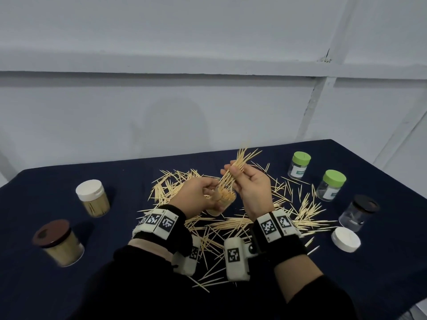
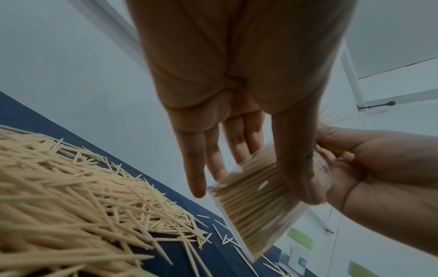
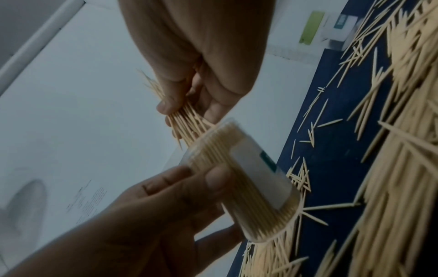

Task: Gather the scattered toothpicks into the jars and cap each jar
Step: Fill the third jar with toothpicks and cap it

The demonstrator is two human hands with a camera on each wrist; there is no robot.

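Your left hand (image 1: 196, 195) grips an uncapped clear jar (image 1: 225, 199), lifted off the worktop (image 1: 129, 181) and tilted, already packed nearly full of toothpicks. Your right hand (image 1: 250, 183) pinches a bundle of toothpicks (image 1: 238, 165) between thumb and fingers, their lower ends at the jar's mouth and their upper ends fanning out above your fingers (image 3: 166, 105). The two hands sit close together above the middle of the dark blue cloth.

Beneath them lies a broad scatter of loose toothpicks (image 1: 231, 225). To your left stand two capped, filled jars, one with a white lid (image 1: 90, 190) and one with a brown lid (image 1: 51, 232). To your right stand two green-lidded jars (image 1: 300, 158) and a black-lidded jar (image 1: 366, 203), with a loose white cap (image 1: 346, 239) lying nearest you.
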